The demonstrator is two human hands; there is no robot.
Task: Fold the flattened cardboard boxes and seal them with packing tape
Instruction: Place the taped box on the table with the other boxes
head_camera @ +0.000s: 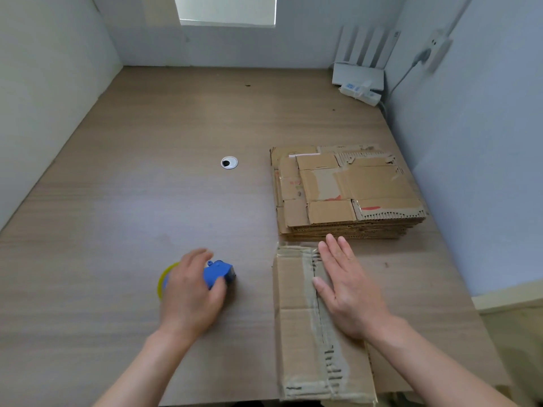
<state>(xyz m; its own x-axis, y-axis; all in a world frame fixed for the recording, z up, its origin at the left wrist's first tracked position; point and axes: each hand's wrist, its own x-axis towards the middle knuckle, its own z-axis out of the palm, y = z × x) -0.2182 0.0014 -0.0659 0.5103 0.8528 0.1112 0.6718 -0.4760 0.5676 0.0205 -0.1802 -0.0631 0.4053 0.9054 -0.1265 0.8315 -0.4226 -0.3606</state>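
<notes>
Left hand (191,292) curled round tape dispenser (221,273), right hand (349,292) flat on taped box (296,318), wood-grain desk (147,171) between pale walls (44,69).

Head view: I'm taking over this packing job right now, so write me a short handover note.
Left hand grips the blue tape dispenser on the desk.
Right hand lies flat, fingers straight, on the near box, whose centre seam carries tape.
Done: that box looks folded and taped.
Left: the stack of flattened boxes behind it, none folded yet.
</notes>
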